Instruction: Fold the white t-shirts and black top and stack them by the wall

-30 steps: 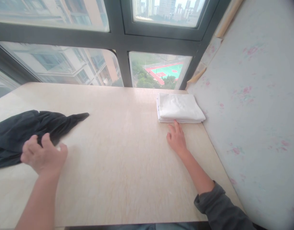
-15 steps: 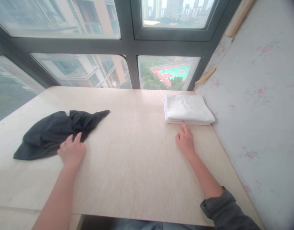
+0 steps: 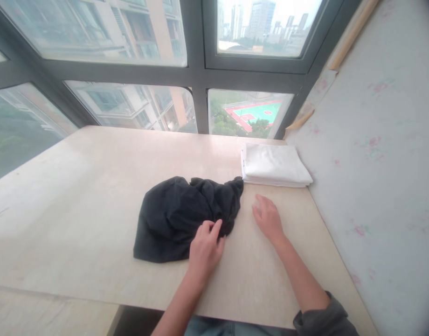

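A crumpled black cloth garment [image 3: 167, 221] lies in the middle of the pale tabletop, its far right end bunched up close to the folded white cloths [image 3: 275, 163]. At its near right edge is my left hand [image 3: 205, 247], with bent fingers closed on the fabric; the fingertips are partly hidden in the folds. To the right of the garment, my right hand [image 3: 268, 218] hovers low or rests over the table, its fingers loosely curved and apart, holding nothing. It is just in front of the white stack and does not touch it.
A wooden tabletop [image 3: 95, 186] reaches to the dark window frame [image 3: 200, 107] at the back. A flowered papered wall [image 3: 385, 186] bounds the right side. The table's front edge is close to my lap [image 3: 214, 326].
My left hand has moved right and the black garment has slid along with it, bunching up more. My right hand has drawn back slightly from the white stack. The view has shifted a little.
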`<state>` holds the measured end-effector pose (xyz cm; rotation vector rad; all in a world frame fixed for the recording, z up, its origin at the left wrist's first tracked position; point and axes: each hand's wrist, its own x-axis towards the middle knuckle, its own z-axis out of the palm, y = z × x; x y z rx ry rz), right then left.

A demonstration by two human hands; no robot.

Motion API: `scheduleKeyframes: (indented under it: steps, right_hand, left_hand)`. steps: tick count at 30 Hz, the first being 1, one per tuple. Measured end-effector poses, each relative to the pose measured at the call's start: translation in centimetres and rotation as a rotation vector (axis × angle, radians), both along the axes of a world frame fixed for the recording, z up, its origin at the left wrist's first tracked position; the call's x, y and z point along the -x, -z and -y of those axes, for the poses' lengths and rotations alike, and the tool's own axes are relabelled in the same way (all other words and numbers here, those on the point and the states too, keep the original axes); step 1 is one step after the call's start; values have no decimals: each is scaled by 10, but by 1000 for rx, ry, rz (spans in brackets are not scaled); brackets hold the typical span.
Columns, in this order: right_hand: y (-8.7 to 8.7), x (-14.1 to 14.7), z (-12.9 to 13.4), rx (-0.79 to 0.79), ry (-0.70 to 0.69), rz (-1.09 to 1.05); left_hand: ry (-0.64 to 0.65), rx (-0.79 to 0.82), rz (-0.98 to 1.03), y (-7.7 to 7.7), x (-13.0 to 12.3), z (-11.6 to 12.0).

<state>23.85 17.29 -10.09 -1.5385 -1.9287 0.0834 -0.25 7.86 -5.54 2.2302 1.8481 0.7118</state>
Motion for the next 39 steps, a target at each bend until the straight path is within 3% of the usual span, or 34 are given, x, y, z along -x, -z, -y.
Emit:
scheduleKeyframes:
  steps: [5, 10, 14, 17, 20, 23, 26, 28, 30, 33, 39]
  right_hand:
    - [-6, 4, 25, 64, -34, -160]
    - [-15, 7, 45, 105, -106, -256]
    - [-28, 28, 80, -85, -4, -362]
    - [-35, 51, 119, -194, -61, -366]
    - [-33, 62, 148, -267, -68, -361]
    - [-26, 51, 160, -228, -2, -367]
    - [-19, 22, 164, -98, 42, -400]
    - [-15, 1, 165, -15, 121, -425]
    - [-12, -15, 166, 69, 237, -439]
    - [-13, -25, 164, 195, 285, -439]
    - [-26, 4, 146, 316, 77, -407]
  left_hand:
    - [213, 182, 176, 4, -44, 21]
    - [226, 276, 443, 1, -45, 25]
    - [-57, 239, 965, -1, -35, 21]
    - [-262, 120, 1116, 1, -24, 19]
    - [-350, 24, 1104, 0, -3, 21]
    - [-411, -53, 1010, -5, 33, 28]
    - [-491, -108, 636, -8, 74, 38]
    - [-547, -54, 374, -7, 99, 45]
    - [-581, 46, 236, -5, 116, 51]
    - [-556, 126, 163, -4, 126, 58]
    - [-470, 149, 79, -6, 121, 63]
